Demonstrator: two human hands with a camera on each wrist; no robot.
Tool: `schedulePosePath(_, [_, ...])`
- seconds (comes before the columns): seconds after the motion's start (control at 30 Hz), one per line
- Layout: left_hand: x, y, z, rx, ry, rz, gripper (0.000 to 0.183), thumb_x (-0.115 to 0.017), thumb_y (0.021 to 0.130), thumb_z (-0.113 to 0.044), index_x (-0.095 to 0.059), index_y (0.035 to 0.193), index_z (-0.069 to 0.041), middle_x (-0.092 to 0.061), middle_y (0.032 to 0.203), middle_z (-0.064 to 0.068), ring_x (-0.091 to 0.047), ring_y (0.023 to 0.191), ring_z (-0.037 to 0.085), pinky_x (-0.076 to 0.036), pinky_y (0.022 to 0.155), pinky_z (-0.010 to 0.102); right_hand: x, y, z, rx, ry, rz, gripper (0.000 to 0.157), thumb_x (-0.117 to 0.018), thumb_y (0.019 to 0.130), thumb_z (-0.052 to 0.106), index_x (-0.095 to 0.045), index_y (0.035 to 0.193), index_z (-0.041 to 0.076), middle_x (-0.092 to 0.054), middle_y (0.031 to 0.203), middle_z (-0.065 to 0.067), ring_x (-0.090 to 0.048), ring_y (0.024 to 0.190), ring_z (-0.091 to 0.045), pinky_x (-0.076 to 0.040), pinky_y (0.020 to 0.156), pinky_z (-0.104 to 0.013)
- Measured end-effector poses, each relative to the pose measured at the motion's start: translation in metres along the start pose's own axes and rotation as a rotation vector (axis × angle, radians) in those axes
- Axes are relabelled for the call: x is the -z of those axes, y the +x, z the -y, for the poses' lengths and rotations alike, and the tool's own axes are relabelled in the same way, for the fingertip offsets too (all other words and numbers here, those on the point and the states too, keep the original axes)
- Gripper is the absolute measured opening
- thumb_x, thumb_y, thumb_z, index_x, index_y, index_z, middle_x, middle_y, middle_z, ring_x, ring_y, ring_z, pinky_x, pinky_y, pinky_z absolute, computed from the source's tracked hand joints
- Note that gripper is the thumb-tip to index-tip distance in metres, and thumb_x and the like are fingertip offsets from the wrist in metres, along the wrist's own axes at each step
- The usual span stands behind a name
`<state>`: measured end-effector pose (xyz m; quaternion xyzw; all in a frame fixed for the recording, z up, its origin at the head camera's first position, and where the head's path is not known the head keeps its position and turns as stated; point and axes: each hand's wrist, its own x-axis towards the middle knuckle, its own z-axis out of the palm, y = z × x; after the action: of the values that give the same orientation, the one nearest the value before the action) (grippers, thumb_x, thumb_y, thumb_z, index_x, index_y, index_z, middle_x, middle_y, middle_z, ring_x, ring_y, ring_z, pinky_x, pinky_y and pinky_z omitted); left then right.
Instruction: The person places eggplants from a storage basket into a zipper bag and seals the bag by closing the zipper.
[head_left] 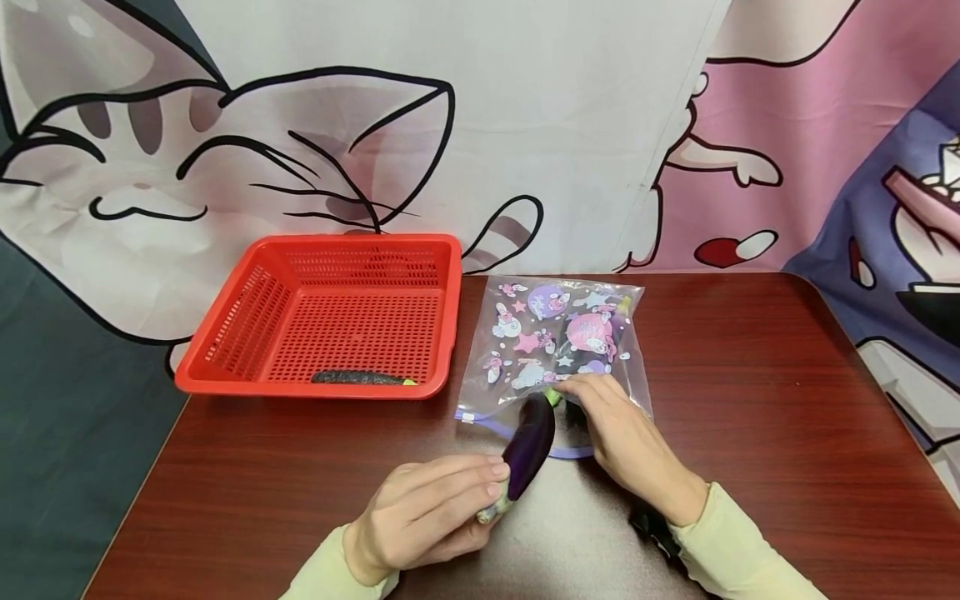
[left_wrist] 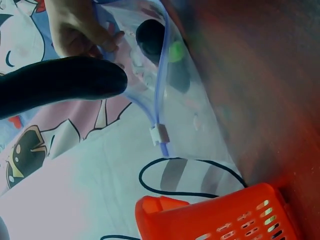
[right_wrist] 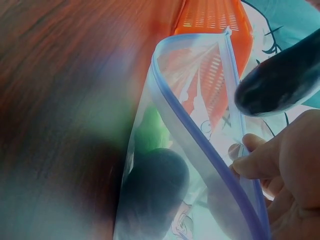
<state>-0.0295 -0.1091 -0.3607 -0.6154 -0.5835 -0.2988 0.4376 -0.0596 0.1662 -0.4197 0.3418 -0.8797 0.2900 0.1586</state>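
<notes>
My left hand (head_left: 423, 512) grips a dark purple eggplant (head_left: 532, 446) by its pale stem end, its rounded end angled toward the bag's mouth. A clear zip bag (head_left: 480, 350), printed with cartoon figures, lies on the table with its mouth facing me. With thumb and fingertips, my right hand (head_left: 637, 442) pinches the bag's rim, which gapes in the right wrist view at the purple zip strip (right_wrist: 187, 120). Inside the bag are a dark, rounded vegetable (right_wrist: 157, 195) and something green (right_wrist: 150, 130). The eggplant's tip is just outside the opening in the left wrist view.
Left of the bag stands a red basket (head_left: 197, 382). A dark, bumpy, long vegetable (head_left: 358, 377) with a yellow-green tip lies at its near side. A white slider (left_wrist: 160, 134) sits at the zip's end. Behind the table hangs a cartoon-printed cloth (head_left: 585, 150).
</notes>
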Motion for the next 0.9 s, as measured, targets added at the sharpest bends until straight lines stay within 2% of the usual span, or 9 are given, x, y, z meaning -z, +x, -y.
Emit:
schedulePosePath(0.3, [-0.008,-0.009,-0.002,0.022,-0.006,0.083,0.021,-0.059,0.089,-0.002,-0.070,0.102,0.011,-0.073,0.101,0.023,-0.073,0.096,0.028,-0.056,0.087,0.032,0.002,0.000,0.001,-0.011,0.002,0.012,0.038,-0.041,0.095,-0.009,-0.061,0.125,0.003,-0.061,0.124,-0.005,-0.055,0.114,-0.022,-0.039,0.102,-0.033])
schedulePosePath(0.5, [-0.011,-0.017,-0.004,0.073,-0.006,0.120,0.024,-0.060,0.089,-0.001,-0.069,0.107,0.011,-0.072,0.106,0.022,-0.072,0.101,0.028,-0.055,0.089,0.032,0.003,0.001,0.002,-0.013,0.005,0.012,0.036,-0.041,0.097,-0.007,-0.061,0.125,0.003,-0.061,0.124,-0.005,-0.055,0.114,-0.022,-0.039,0.103,-0.033])
schedulePosePath(0.9, [-0.018,-0.025,-0.001,0.108,0.015,0.158,0.027,-0.059,0.089,0.000,-0.068,0.111,0.011,-0.071,0.112,0.023,-0.070,0.106,0.028,-0.053,0.092,0.032,0.002,0.000,0.001,-0.002,0.004,0.002,0.037,-0.041,0.095,-0.010,-0.061,0.123,0.002,-0.061,0.124,-0.005,-0.055,0.112,-0.022,-0.039,0.101,-0.032])
